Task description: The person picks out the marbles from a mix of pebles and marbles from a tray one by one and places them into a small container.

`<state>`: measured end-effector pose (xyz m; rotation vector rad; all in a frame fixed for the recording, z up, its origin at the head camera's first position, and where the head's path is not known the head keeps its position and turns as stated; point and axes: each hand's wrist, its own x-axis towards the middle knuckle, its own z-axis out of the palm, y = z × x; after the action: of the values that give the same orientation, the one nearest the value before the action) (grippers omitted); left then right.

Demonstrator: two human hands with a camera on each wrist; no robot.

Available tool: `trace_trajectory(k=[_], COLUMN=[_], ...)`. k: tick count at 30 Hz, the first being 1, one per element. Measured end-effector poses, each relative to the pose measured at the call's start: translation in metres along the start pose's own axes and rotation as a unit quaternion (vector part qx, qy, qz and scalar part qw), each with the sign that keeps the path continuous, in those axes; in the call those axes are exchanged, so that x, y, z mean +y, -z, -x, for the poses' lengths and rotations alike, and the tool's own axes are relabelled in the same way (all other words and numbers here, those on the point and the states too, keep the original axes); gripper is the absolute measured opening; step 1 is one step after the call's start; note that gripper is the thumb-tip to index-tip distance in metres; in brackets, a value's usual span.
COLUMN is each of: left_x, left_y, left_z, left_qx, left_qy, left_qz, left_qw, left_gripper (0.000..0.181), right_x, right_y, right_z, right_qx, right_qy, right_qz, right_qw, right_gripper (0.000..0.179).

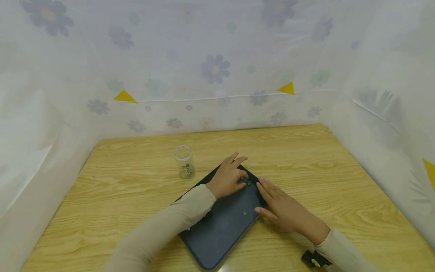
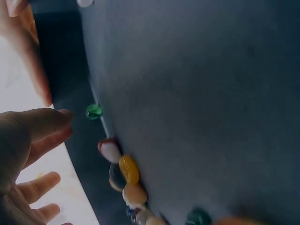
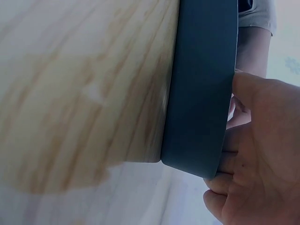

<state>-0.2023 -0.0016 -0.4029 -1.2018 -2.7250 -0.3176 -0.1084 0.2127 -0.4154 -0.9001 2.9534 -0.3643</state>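
A dark blue-grey tray (image 1: pixel 221 230) lies slantwise on the wooden table. My left hand (image 1: pixel 227 177) is over its far end, thumb and fingers apart. In the left wrist view its thumb tip comes close to a green glass marble (image 2: pixel 93 111) without touching it. Along the same tray edge sit a yellow stone (image 2: pixel 129 169), a white and red stone (image 2: pixel 109 150) and several others. A pale round piece (image 1: pixel 244 214) is nearer the tray's right side. My right hand (image 1: pixel 289 211) rests against the tray's far right corner, fingers straight, thumb spread on the side.
Left of the tray stands a clear jar (image 1: pixel 183 162) with several marbles at its bottom. A floral curtain (image 1: pixel 217 105) hangs behind the table, with yellow triangles on it. A black device (image 1: pixel 314 258) is at my right wrist.
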Motion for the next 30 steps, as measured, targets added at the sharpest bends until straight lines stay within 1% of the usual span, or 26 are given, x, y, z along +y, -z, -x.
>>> trace_trajectory(k=[4, 11, 17, 21, 25, 30], left_x=[0.005, 0.01, 0.011, 0.012, 0.011, 0.011], left_y=[-0.006, -0.016, -0.017, -0.017, -0.019, -0.02], left_z=[-0.004, -0.01, -0.013, -0.014, -0.016, -0.016], left_qx=[-0.015, -0.017, -0.037, -0.046, -0.049, -0.046], left_qy=[0.009, 0.025, 0.042, 0.041, 0.04, 0.042], left_qz=[-0.015, -0.028, -0.032, -0.033, -0.043, -0.042], left_qw=[0.9997, 0.9992, 0.9979, 0.9975, 0.9971, 0.9971], left_gripper=[0.022, 0.021, 0.02, 0.02, 0.019, 0.017], right_x=[-0.001, -0.001, -0.001, -0.002, -0.002, -0.002], right_y=[0.001, 0.001, 0.002, 0.003, 0.004, 0.004], right_z=[0.0, 0.0, 0.0, 0.0, 0.0, -0.001], right_qx=[-0.001, -0.004, -0.006, -0.007, -0.008, -0.008], right_qy=[0.0, -0.003, -0.004, -0.006, -0.005, -0.003], right_qz=[-0.002, -0.002, -0.013, -0.015, -0.015, -0.009], right_qw=[1.0, 1.0, 0.9999, 0.9998, 0.9998, 0.9999], right_gripper=[0.077, 0.077, 0.077, 0.077, 0.077, 0.077])
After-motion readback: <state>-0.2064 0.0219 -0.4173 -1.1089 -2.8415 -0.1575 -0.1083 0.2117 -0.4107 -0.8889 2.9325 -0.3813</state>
